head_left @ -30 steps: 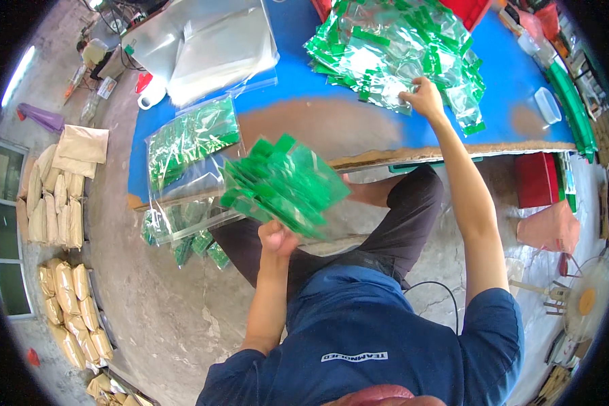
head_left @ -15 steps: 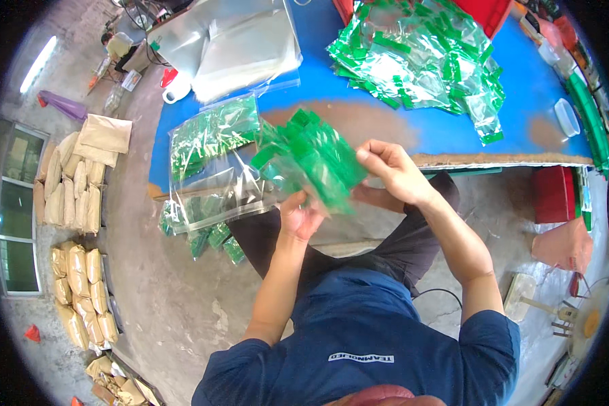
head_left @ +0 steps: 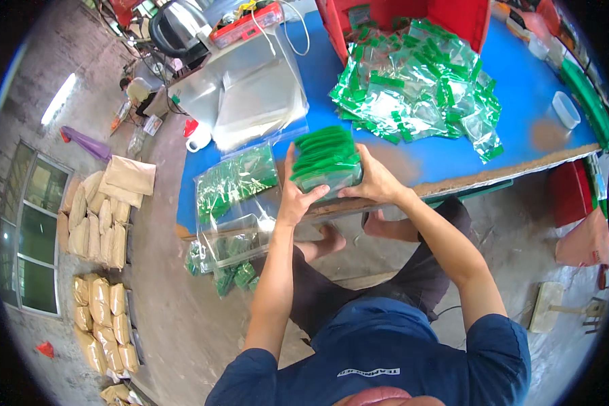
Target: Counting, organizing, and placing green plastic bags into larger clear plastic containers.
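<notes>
Between my two hands is a stack of small clear plastic bags (head_left: 326, 155) with green top strips, lined up into a thick block. My left hand (head_left: 295, 200) grips the stack's left side, its thumb across the near face. On the opposite side my right hand (head_left: 380, 178) clasps it, thumb also in front. A large clear bag (head_left: 235, 183) with green-edged small bags inside lies left of my hands, its near end over the table edge. Farther off, a loose heap of the same small bags (head_left: 419, 88) spreads out from a red bin (head_left: 477, 20).
The blue table (head_left: 379, 152) has a worn brown front edge. Large clear bags (head_left: 260, 105) are piled at the back left, near a kettle (head_left: 179, 30) and a white cup (head_left: 198, 139). A clear plastic tub (head_left: 566, 110) stands at the right. Green packets (head_left: 243, 274) lie below the table's left end.
The small bags, fanned and uneven before, are now squared into a block. My right hand has closed on their right side. The whole view has tilted and shifted.
</notes>
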### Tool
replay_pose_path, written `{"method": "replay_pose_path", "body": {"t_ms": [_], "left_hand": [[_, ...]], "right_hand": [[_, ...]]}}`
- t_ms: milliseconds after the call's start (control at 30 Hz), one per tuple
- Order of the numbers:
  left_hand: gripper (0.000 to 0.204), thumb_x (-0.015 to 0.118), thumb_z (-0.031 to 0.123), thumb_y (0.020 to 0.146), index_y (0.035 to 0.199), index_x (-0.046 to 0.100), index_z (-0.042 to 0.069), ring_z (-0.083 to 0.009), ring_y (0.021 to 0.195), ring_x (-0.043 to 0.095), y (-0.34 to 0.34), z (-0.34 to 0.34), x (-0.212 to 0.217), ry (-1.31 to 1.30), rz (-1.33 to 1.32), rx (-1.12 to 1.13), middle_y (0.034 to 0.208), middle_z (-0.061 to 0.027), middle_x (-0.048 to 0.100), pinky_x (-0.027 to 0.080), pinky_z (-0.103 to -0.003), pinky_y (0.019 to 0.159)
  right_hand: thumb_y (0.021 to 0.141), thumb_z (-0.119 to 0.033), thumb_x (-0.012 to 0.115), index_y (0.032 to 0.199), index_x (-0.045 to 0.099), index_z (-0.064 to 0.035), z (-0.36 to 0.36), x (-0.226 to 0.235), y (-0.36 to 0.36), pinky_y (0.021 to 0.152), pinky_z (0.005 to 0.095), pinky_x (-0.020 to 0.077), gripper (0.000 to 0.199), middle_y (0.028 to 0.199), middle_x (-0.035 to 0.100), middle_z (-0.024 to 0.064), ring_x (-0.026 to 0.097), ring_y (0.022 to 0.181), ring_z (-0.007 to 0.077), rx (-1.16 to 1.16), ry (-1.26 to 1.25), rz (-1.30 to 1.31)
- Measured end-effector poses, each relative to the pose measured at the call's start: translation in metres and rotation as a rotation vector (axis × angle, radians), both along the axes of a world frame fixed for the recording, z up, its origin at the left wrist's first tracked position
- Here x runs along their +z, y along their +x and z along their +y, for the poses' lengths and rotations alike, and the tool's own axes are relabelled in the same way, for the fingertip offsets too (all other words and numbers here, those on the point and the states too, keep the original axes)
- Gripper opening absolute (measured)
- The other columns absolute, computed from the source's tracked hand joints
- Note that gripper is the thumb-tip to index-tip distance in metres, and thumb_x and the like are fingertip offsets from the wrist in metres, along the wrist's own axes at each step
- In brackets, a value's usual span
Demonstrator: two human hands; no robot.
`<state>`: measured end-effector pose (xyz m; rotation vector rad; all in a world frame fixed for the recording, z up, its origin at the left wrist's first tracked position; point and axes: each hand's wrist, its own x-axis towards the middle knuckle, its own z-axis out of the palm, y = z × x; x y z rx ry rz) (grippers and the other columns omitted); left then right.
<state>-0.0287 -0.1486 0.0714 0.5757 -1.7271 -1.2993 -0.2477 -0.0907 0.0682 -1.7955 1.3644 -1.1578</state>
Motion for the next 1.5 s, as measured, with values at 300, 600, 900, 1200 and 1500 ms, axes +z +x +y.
{"method": "replay_pose_path", "body": {"t_ms": [300, 600, 900, 1200, 1500], "left_hand": [[0.12, 0.086, 0.003, 0.07, 0.158, 0.005, 0.012, -0.0254, 0.129, 0.049, -0.02, -0.007, -0.004, 0.136, 0.095, -0.142, 0.141, -0.0121, 0.047, 0.042, -0.042, 0.108], [0.113, 0.082, -0.004, 0.071, 0.158, 0.012, 0.014, -0.0238, 0.127, 0.051, -0.016, -0.008, -0.003, 0.21, 0.153, -0.124, 0.137, -0.009, 0.052, 0.044, -0.041, 0.106], [0.117, 0.088, 0.001, 0.066, 0.157, 0.015, 0.012, -0.0222, 0.129, 0.047, -0.012, -0.019, -0.004, 0.21, 0.109, 0.007, 0.141, -0.0096, 0.046, 0.042, -0.039, 0.107], [0.097, 0.09, 0.003, 0.064, 0.145, 0.036, 0.005, -0.022, 0.123, 0.051, -0.013, -0.011, -0.002, 0.062, -0.014, 0.058, 0.132, -0.0091, 0.053, 0.043, -0.038, 0.104], [0.056, 0.088, 0.008, 0.07, 0.12, 0.063, 0.001, -0.017, 0.099, 0.063, -0.003, -0.01, 0.003, 0.024, -0.24, -0.008, 0.111, -0.0064, 0.068, 0.052, -0.032, 0.088]], "right_hand": [[0.061, -0.028, 0.093, 0.151, 0.018, -0.0034, -0.009, -0.012, 0.005, 0.11, 0.0454, 0.038, 0.119, 0.144, 0.04, 0.0262, 0.043, 0.133, 0.0417, -0.03, -0.004, -0.08], [0.064, -0.027, 0.089, 0.148, 0.026, -0.0056, -0.012, 0.001, -0.003, 0.106, 0.0452, 0.0415, 0.107, 0.139, 0.046, 0.0249, 0.048, 0.128, 0.0411, 0.038, -0.046, 0.006], [0.06, -0.033, 0.091, 0.15, 0.019, -0.0021, -0.021, -0.004, -0.012, 0.111, 0.0461, 0.037, 0.12, 0.146, 0.038, 0.0271, 0.04, 0.134, 0.0444, 0.07, -0.195, 0.145], [0.064, -0.028, 0.087, 0.147, 0.024, -0.0009, -0.023, -0.01, -0.005, 0.107, 0.0451, 0.0401, 0.108, 0.139, 0.044, 0.0275, 0.045, 0.13, 0.0423, 0.038, -0.287, 0.294], [0.063, -0.033, 0.088, 0.135, 0.035, -0.0005, -0.025, -0.011, 0.001, 0.098, 0.047, 0.0414, 0.095, 0.119, 0.056, 0.0259, 0.055, 0.113, 0.0428, 0.071, -0.179, 0.233]]}}
